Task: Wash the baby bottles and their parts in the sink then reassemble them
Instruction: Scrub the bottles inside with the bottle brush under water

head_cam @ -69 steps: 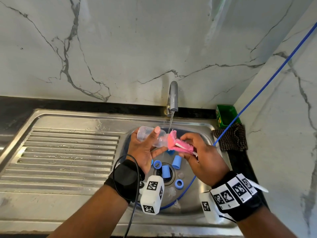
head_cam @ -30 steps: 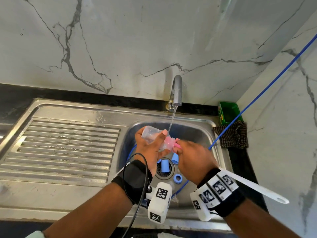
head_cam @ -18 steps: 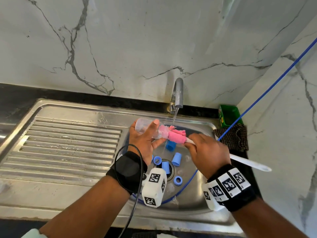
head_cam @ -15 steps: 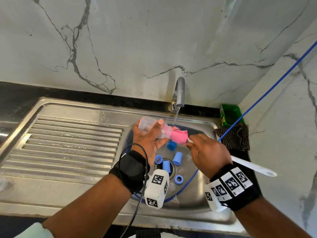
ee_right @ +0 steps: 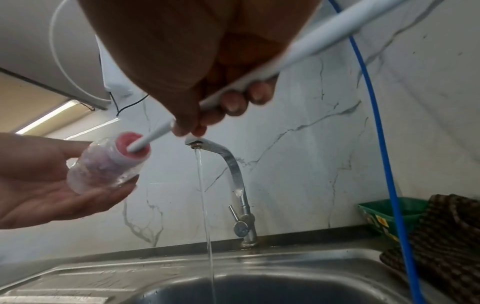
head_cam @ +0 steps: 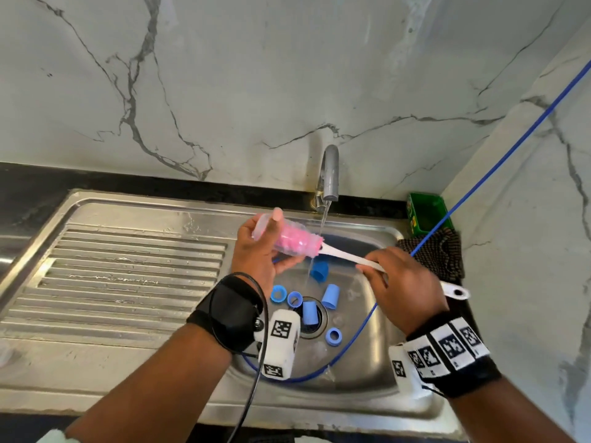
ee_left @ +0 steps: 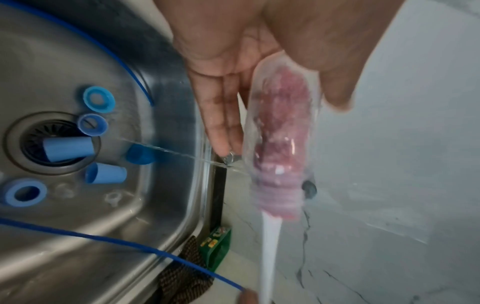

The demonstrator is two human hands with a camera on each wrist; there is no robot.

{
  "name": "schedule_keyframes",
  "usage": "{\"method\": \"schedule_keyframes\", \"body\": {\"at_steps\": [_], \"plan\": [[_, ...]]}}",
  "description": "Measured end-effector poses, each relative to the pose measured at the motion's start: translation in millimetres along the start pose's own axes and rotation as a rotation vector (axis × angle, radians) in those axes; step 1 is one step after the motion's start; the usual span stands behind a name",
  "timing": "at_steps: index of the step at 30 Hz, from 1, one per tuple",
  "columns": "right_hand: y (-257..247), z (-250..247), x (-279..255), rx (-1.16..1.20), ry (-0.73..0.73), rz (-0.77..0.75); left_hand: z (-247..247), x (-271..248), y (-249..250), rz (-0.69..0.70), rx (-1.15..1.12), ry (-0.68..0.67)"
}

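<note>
Baby bottle (head_cam: 281, 239), clear, lies nearly level above the sink (head_cam: 367, 372), mouth toward the faucet (head_cam: 329, 174); left hand (head_cam: 259, 254) curls around it; right hand (head_cam: 406, 282) grips the bottle brush (head_cam: 339, 254), its pink head inside; only the left wrist view shows clear teats (ee_left: 113, 197) among blue caps (ee_left: 68, 149).

no readable text, labels or numbers
</note>
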State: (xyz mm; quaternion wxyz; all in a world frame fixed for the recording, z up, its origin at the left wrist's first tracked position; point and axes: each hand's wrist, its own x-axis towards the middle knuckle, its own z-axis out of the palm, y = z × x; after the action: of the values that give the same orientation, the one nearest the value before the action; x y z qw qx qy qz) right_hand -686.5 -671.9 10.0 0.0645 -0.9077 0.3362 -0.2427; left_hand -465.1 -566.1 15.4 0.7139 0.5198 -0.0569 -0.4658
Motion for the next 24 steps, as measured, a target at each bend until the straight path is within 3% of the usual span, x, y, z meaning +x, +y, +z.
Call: {"method": "schedule_keyframes", "body": {"at_steps": [3, 6, 9, 12, 14, 17, 21, 23, 24], "plan": [[11, -2, -6, -0.118, 0.187, -0.242, -8, 2, 5, -0.140, 0.160, -0.016], [4, -4, -6, -0.203, 0.180, -0.225, -3, -8, -2, -0.167, 0.327, -0.048], [-9, -2, -4, -0.175, 0.051, -0.011, -4, -12, -13, 0.088, 0.394, -0.165], [-15, 3, -3, -0.048, -0.195, 0.228, -8, -10, -7, 0.310, 0.461, -0.252], [-11, 3, -4, -0.055, -0.206, 0.179, -13, -5, -3, 0.344, 0.509, -0.273], [-2, 1, -3, -0.151, -0.026, -0.023, -17, -4, 9, 0.154, 0.417, -0.251], [9, -4, 0, -0.198, 0.161, -0.282, -13, -8, 14, -0.184, 0.475, -0.263], [8, -6, -1, -0.238, 0.150, -0.275, -10, -11, 7, -0.250, 0.454, -0.250], [7, -5, -2, -0.236, 0.120, -0.219, -12, -10, 2, -0.206, 0.454, -0.244]]}}
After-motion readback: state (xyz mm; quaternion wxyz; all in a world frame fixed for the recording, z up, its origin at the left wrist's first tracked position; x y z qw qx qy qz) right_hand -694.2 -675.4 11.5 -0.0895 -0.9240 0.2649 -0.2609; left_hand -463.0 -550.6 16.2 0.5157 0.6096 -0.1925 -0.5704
